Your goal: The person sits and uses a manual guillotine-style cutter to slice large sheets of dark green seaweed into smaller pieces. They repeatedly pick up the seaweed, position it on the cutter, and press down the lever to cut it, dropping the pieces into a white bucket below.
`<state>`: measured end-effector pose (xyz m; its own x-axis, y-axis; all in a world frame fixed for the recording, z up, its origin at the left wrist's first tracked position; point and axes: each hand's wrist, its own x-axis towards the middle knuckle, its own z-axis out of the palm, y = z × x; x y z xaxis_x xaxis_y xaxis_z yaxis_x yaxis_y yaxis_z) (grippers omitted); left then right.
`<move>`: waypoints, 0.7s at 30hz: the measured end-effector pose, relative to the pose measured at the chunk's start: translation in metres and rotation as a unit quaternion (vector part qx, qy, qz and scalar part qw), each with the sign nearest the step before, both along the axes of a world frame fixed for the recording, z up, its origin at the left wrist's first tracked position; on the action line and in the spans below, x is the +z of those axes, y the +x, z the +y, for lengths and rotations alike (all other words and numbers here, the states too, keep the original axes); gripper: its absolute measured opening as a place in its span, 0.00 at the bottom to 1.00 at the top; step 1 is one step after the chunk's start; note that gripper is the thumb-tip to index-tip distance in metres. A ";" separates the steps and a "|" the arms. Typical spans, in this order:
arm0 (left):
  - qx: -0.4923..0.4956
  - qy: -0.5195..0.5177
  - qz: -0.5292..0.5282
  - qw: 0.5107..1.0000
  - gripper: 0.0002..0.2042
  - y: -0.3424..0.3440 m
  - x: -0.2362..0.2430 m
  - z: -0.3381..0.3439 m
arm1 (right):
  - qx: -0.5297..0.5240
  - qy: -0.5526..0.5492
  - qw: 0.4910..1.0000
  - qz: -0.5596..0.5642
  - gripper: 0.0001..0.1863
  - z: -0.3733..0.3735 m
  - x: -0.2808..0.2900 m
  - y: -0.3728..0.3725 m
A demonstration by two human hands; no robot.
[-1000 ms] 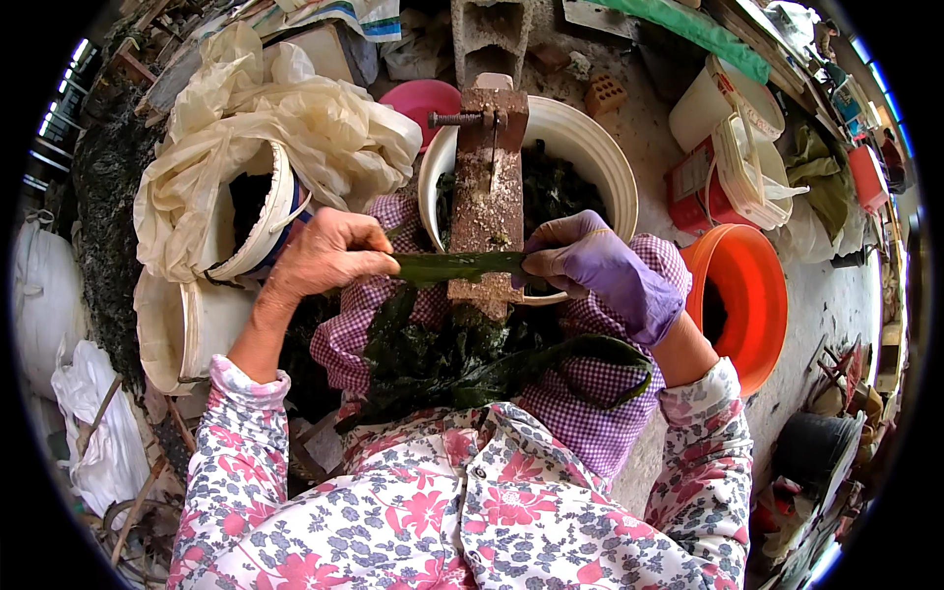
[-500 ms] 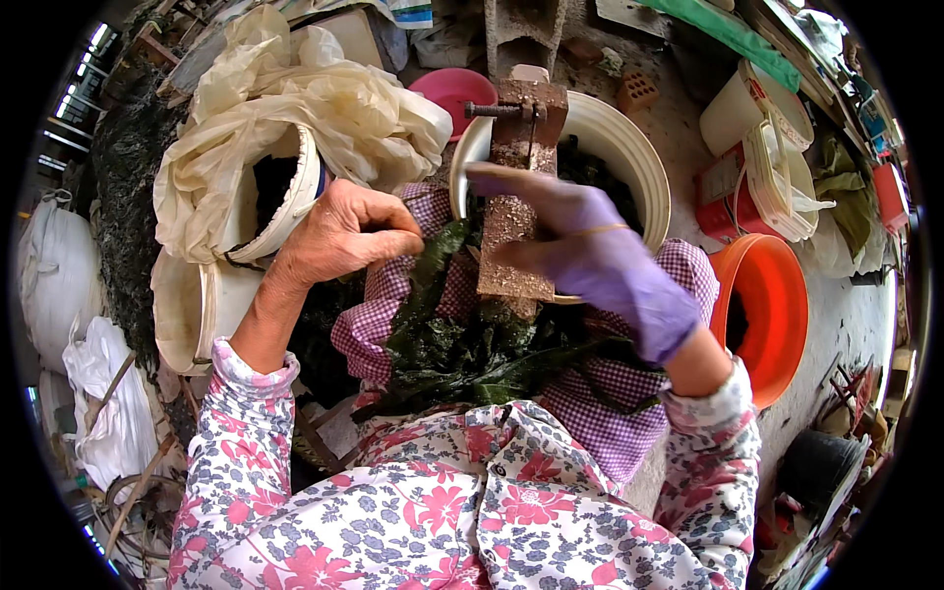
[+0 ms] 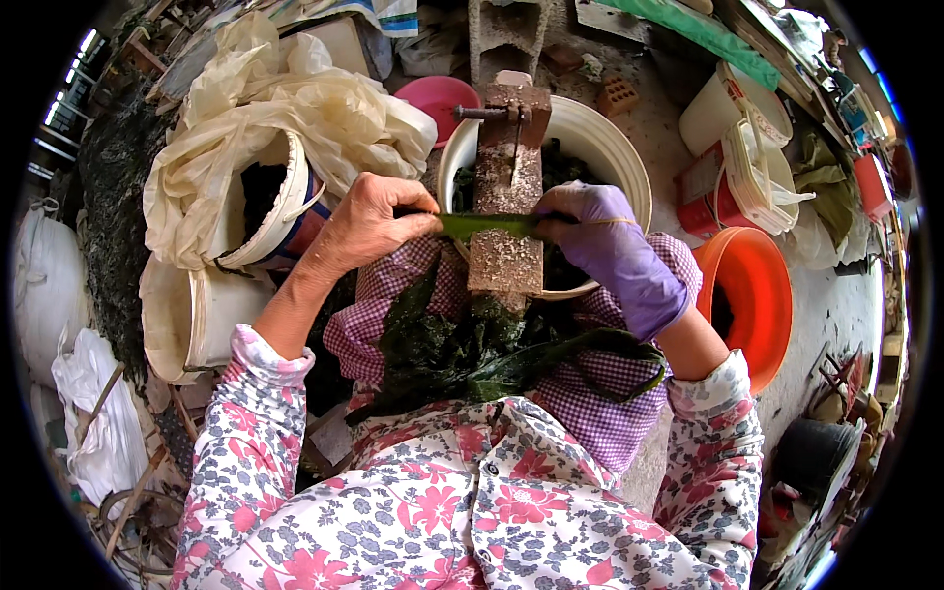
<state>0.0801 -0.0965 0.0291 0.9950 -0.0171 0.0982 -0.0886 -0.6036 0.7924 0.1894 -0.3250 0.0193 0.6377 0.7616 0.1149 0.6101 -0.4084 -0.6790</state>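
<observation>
My bare left hand (image 3: 379, 221) pinches one end of a flat green seaweed strip (image 3: 482, 225). My right hand (image 3: 600, 236), in a purple glove, grips the other end, so the strip stretches level across a rusty, grit-covered board (image 3: 503, 270) with a bolt (image 3: 477, 113) near its far end. The board lies over a white bucket (image 3: 629, 182) holding dark seaweed. A heap of dark green seaweed (image 3: 462, 359) rests in my lap on purple checked cloth (image 3: 605, 423), under the near end of the board.
Left are two white containers (image 3: 211, 320), crumpled cream plastic (image 3: 295, 108) and white sacks (image 3: 98, 423). A pink basin (image 3: 428, 93) and concrete block (image 3: 506, 29) stand beyond. Right are an orange bucket (image 3: 757, 305), stacked tubs (image 3: 733, 118), a black bucket (image 3: 816, 452) and assorted clutter.
Half a second ago my right hand was raised and blurred; now it grips a strip stretched between both hands. The strip crosses the board a little farther forward than a second ago.
</observation>
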 end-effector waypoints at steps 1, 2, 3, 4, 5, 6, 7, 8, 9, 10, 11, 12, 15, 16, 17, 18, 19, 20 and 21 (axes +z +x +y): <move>-0.012 0.033 -0.092 0.995 0.06 0.005 -0.007 -0.002 | -0.011 0.036 0.993 -0.109 0.05 -0.002 -0.004 0.001; 0.008 0.072 -0.150 0.986 0.05 0.009 -0.010 -0.005 | -0.039 0.015 0.975 -0.217 0.04 -0.002 0.002 -0.004; 0.029 0.110 -0.207 0.972 0.05 0.011 -0.012 -0.008 | -0.034 0.022 0.963 -0.268 0.05 -0.004 -0.002 -0.002; 0.025 0.122 -0.220 0.967 0.05 0.012 -0.016 -0.011 | -0.033 0.025 0.948 -0.317 0.07 -0.009 -0.011 -0.001; 0.024 0.134 -0.233 0.963 0.05 0.010 -0.020 -0.013 | -0.030 0.029 0.930 -0.364 0.08 -0.012 -0.020 0.001; 0.022 0.147 -0.245 0.958 0.05 0.007 -0.026 -0.015 | -0.012 -0.036 0.938 -0.346 0.10 -0.019 -0.028 -0.008; 0.003 0.145 -0.230 0.962 0.05 0.000 -0.037 -0.014 | 0.005 -0.008 0.937 -0.350 0.09 -0.024 -0.039 -0.016; -0.021 0.138 -0.208 0.968 0.06 -0.011 -0.045 -0.012 | 0.000 -0.039 0.954 -0.297 0.09 -0.027 -0.046 -0.025; -0.046 0.130 -0.186 0.973 0.07 -0.019 -0.051 -0.010 | -0.006 -0.070 0.967 -0.243 0.09 -0.028 -0.050 -0.031; -0.033 0.095 -0.169 0.980 0.05 -0.024 -0.055 -0.011 | -0.024 -0.081 0.973 -0.214 0.09 -0.027 -0.050 -0.035; -0.023 0.071 -0.126 0.989 0.05 -0.025 -0.056 -0.007 | -0.036 -0.042 0.985 -0.163 0.10 -0.028 -0.052 -0.034; -0.013 0.046 -0.082 0.996 0.04 -0.025 -0.053 -0.004 | -0.048 -0.002 0.993 -0.111 0.10 -0.028 -0.054 -0.030; 0.017 -0.002 0.040 0.999 0.07 -0.011 -0.049 0.004 | -0.114 -0.006 0.979 0.170 0.11 -0.024 -0.046 -0.014; 0.027 0.007 0.051 0.998 0.07 -0.005 -0.050 0.006 | -0.119 -0.050 0.949 0.289 0.10 -0.021 -0.032 -0.006; 0.032 0.014 0.062 0.997 0.08 0.001 -0.051 0.007 | -0.127 -0.096 0.901 0.403 0.10 -0.020 -0.023 0.002; 0.030 0.021 0.076 0.996 0.08 0.006 -0.053 0.008 | -0.085 -0.113 0.894 0.426 0.11 -0.022 -0.023 0.012; 0.025 0.027 0.090 0.995 0.08 0.011 -0.057 0.009 | -0.066 -0.113 0.881 0.456 0.11 -0.022 -0.030 0.017; 0.021 0.033 0.103 0.994 0.08 0.014 -0.060 0.009 | -0.060 -0.109 0.872 0.474 0.11 -0.024 -0.032 0.020; 0.018 0.047 0.069 0.996 0.08 0.014 -0.064 0.009 | -0.054 -0.106 0.863 0.491 0.10 -0.025 -0.032 0.022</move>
